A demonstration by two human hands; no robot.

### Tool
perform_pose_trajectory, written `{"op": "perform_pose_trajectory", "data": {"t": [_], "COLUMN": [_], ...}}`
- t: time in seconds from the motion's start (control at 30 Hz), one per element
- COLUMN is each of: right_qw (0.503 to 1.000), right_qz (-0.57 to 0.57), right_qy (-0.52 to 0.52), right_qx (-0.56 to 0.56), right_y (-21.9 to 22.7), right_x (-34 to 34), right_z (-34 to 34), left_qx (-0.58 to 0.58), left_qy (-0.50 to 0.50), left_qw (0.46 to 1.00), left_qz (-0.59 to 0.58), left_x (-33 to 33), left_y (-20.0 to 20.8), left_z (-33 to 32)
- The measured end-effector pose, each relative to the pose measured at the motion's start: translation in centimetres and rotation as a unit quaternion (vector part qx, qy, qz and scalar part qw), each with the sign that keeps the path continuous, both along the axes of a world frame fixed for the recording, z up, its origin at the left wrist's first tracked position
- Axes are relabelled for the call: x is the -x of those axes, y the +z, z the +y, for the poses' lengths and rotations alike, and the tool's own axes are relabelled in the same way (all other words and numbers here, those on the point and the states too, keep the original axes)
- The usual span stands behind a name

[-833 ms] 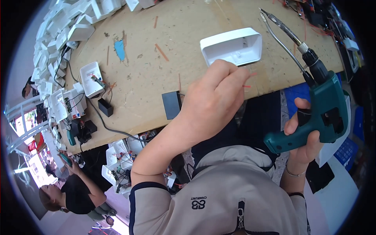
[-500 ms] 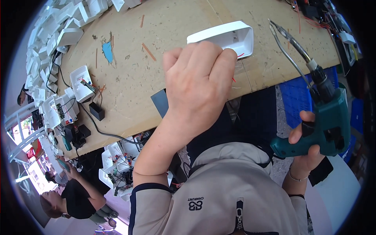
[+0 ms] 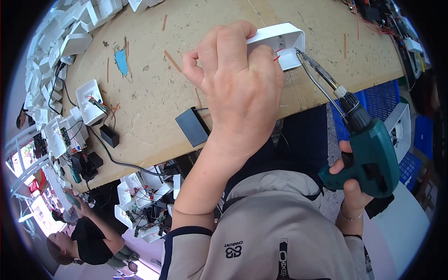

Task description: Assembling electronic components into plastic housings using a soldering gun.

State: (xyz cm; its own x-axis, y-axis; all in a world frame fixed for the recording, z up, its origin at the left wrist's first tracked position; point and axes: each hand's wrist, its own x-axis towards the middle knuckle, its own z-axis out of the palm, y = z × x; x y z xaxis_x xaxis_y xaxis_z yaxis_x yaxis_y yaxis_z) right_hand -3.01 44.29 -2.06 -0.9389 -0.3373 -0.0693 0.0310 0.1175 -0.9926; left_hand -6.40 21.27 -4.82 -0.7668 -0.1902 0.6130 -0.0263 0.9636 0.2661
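Observation:
My left hand (image 3: pixel 242 88) is closed, palm down, over the left part of an open white plastic box (image 3: pixel 275 33) at the table's near edge. Short red wires (image 3: pixel 278 55) stick out beside its thumb and index finger, inside the box. Other fingers rest at the box's rim, and the fingertips are largely hidden. My right hand (image 3: pixel 350 175) grips the handle of a green soldering gun (image 3: pixel 373 156). Its metal tip and curved solder feed tube reach into the right end of the box, close to the red wires.
A dark flat box (image 3: pixel 192 127) with a cable lies left of my left hand. Farther left are a white housing with a circuit board (image 3: pixel 92 102) and a black adapter (image 3: pixel 109 136). White housings (image 3: pixel 77 44) pile up far left. Blue crates (image 3: pixel 380 100) stand right; a co-worker (image 3: pixel 88 238) sits lower left.
The soldering gun has moved left and down, bringing its tip into the white box. My left hand has shifted slightly, its fingers now at the box's rim and the red wires inside.

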Motion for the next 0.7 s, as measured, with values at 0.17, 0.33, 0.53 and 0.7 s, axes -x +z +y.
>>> {"op": "perform_pose_trajectory", "data": {"t": [0.17,0.33,0.53,0.7], "right_qw": [1.0,1.0,0.999,0.999], "right_qz": [-0.018,-0.026,-0.036,-0.028], "right_qy": [0.002,-0.005,-0.007,-0.008], "right_qx": [0.004,-0.002,-0.021,-0.013], "right_y": [-0.1,-0.2,-0.1,-0.2], "right_x": [-0.2,-0.5,-0.5,-0.4], "right_z": [-0.2,-0.5,-0.6,-0.9], "left_qx": [-0.011,-0.02,-0.024,-0.023], "left_qy": [0.01,0.016,0.026,0.04], "left_qw": [1.0,1.0,0.999,0.999], "left_qz": [0.004,0.0,0.0,0.001], "left_x": [0.3,0.4,0.5,0.7], "left_y": [-0.2,-0.2,-0.3,-0.3], "left_z": [0.4,0.8,1.1,1.0]}}
